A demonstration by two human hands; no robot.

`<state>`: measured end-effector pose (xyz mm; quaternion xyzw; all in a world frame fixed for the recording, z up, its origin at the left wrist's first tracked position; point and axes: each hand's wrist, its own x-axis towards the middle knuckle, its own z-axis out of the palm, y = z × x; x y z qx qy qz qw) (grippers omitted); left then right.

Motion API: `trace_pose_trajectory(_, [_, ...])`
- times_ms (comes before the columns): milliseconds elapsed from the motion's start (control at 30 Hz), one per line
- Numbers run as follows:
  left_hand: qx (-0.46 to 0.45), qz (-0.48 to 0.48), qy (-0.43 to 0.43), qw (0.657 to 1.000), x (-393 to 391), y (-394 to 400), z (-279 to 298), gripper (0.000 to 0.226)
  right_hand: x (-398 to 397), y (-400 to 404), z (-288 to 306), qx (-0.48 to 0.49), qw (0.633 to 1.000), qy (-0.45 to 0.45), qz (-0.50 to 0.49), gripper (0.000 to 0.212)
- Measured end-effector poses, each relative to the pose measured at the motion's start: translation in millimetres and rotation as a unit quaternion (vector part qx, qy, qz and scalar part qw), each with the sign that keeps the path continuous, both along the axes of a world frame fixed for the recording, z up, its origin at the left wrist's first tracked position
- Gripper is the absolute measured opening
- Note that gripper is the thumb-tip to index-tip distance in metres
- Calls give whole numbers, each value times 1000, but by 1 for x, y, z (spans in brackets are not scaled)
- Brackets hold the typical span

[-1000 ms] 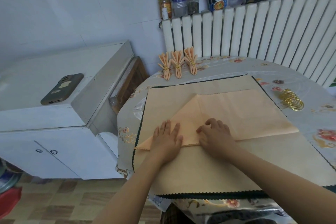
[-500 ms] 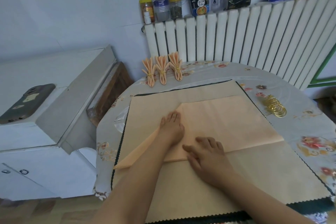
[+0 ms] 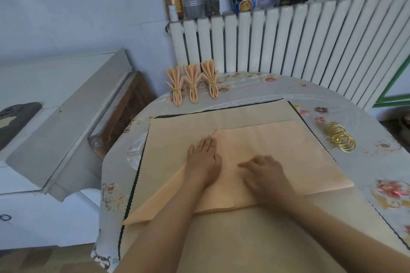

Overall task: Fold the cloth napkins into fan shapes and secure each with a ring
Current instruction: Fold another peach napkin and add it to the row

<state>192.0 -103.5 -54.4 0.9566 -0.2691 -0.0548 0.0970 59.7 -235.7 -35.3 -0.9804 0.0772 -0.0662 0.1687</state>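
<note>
The left hand point(image 3: 205, 157) lies flat, fingers straight and together, pressing the peach napkin point(image 3: 277, 157) near its folded upper left corner. The right hand point(image 3: 263, 172) rests just beside it on the same napkin, fingers loosely bent and pointing left, touching the cloth without gripping anything. The napkin lies partly folded, with one flap running down to a point at the near left, on a larger tan mat point(image 3: 221, 239) with a dark zigzag edge. The mat covers the middle of a round table point(image 3: 366, 150) with a flowered cover. A pile of gold rings point(image 3: 339, 139) sits on the table just right of the mat. Three finished napkin fans point(image 3: 192, 83), each with a ring around it, lie side by side at the far edge, in front of a white radiator point(image 3: 288, 40).
</note>
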Motion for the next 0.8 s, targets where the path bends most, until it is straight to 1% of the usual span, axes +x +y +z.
trace_pose_trajectory(33, [-1, 0, 1, 1000, 0, -1, -2, 56, 15, -17, 0, -26, 999, 9, -26, 47])
trace_pose_trajectory(67, [-1, 0, 0, 1000, -1, -1, -2, 57, 30, -33, 1, -50, 997, 26, -51, 40])
trace_pose_trajectory(133, [-4, 0, -2, 1000, -1, -3, -2, 57, 58, -65, 3, -69, 991, 71, -89, 42])
trace_pose_trajectory(200, [-8, -1, -5, 1000, -1, -3, -2, 56, 83, -88, 6, -95, 984, 108, -103, 44])
trace_pose_trajectory(333, [-17, 3, -10, 1000, 1, -2, -4, 57, 115, -109, 9, -114, 976, 158, -99, 44])
trace_pose_trajectory(467, [-18, 7, -11, 1000, 2, -2, -5, 57, 132, -117, 21, -128, 967, 204, -85, 38])
trace_pose_trajectory(600, [-22, 8, -10, 1000, 1, -3, -4, 57, 133, -124, 33, -174, 944, 275, -62, 41])
trace_pose_trajectory(667, [-24, 6, -12, 1000, 2, -1, -4, 57, 128, -128, 35, -202, 938, 274, -72, 40])
trace_pose_trajectory(733, [-20, 4, -9, 1000, 2, 0, -5, 57, 116, -133, 41, -235, 939, 231, -100, 35])
trace_pose_trajectory(800, [-16, 7, -7, 1000, 3, 1, -6, 57, 102, -136, 50, -267, 939, 176, -123, 24])
